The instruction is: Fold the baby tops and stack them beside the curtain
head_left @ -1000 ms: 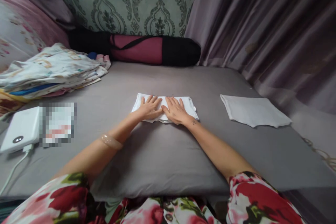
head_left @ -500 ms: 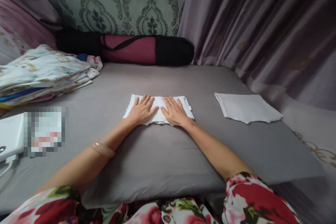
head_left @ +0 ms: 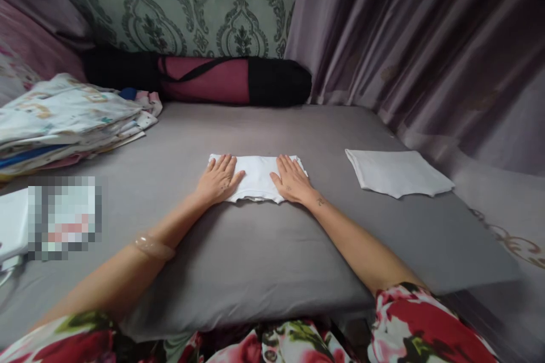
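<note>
A folded white garment [head_left: 258, 176] lies flat on the grey sheet in front of me. My left hand [head_left: 217, 179] rests palm down on its left end, fingers stretched away from me and thumb out to the side. On its right end lies my right hand [head_left: 293, 178], also flat with the fingers extended. White cloth shows between the two thumbs, and its near edge is uneven. Both ends of the garment are partly hidden under my hands. Further right, apart from my hands, lies another folded white garment [head_left: 398, 172].
The grey-sheeted surface [head_left: 264, 255] reaches to the patterned wall. At the back lies a long black and maroon bag [head_left: 208, 80]. A clothes pile [head_left: 72, 119] sits at left, with a white device [head_left: 12, 221] and a blurred-out item nearer me. Curtains [head_left: 383, 34] hang at right.
My hands have slid apart along the garment, left hand to the left and right hand slightly to the right, baring more of its middle. The view has shifted a little.
</note>
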Available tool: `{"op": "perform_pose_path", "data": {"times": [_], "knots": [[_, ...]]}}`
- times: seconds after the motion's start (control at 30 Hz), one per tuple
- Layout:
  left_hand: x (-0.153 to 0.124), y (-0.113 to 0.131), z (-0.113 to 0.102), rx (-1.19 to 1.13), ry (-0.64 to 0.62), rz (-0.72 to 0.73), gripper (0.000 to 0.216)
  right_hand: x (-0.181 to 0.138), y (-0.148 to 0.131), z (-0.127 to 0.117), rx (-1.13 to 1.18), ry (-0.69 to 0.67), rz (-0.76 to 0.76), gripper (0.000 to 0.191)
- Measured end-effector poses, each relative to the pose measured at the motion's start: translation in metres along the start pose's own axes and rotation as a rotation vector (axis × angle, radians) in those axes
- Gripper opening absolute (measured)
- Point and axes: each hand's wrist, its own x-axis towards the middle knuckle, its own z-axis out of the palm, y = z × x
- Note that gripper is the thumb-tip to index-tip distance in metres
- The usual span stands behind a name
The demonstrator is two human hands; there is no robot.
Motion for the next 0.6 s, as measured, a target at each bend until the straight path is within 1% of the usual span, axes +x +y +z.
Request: {"op": "perform_pose_path", "data": {"times": [0.07, 0.13, 0.23, 0.3, 0.37, 0.4, 0.43, 0.5, 0.57, 0.6], "knots": [[0.0, 0.0, -0.004, -0.003, -0.028, 0.007, 0.074, 0.0, 0.002, -0.003, 0.028, -0.032, -0.004, 0.074], [-0.003, -0.003, -0.007, -0.003, -0.019, 0.022, 0.073, -0.001, 0.006, -0.006, 0.061, -0.04, -0.007, 0.073], [-0.007, -0.012, -0.008, -0.011, 0.011, 0.011, 0.071, -0.006, 0.012, -0.007, 0.08, 0.017, 0.01, 0.072], [-0.009, -0.018, -0.007, -0.023, -0.02, -0.006, 0.071, -0.006, 0.018, -0.007, 0.113, 0.024, 0.026, 0.071], [-0.009, -0.021, -0.009, -0.02, -0.053, -0.008, 0.07, -0.002, 0.029, -0.009, 0.226, 0.005, 0.03, 0.067], [-0.007, -0.019, -0.011, -0.013, -0.047, -0.007, 0.068, 0.001, 0.037, -0.012, 0.302, 0.021, 0.031, 0.064], [-0.006, -0.016, -0.015, -0.01, -0.029, -0.002, 0.065, 0.006, 0.047, -0.016, 0.375, 0.06, 0.035, 0.059], [0.0, -0.002, -0.023, -0.035, 0.03, 0.049, 0.058, 0.015, 0.068, -0.024, 0.474, 0.186, 0.068, 0.047], [0.009, 0.019, -0.03, -0.098, 0.092, 0.167, 0.05, 0.023, 0.088, -0.03, 0.503, 0.27, 0.107, 0.035], [0.015, 0.032, -0.032, -0.139, 0.116, 0.244, 0.046, 0.027, 0.096, -0.031, 0.505, 0.279, 0.108, 0.031]]}}
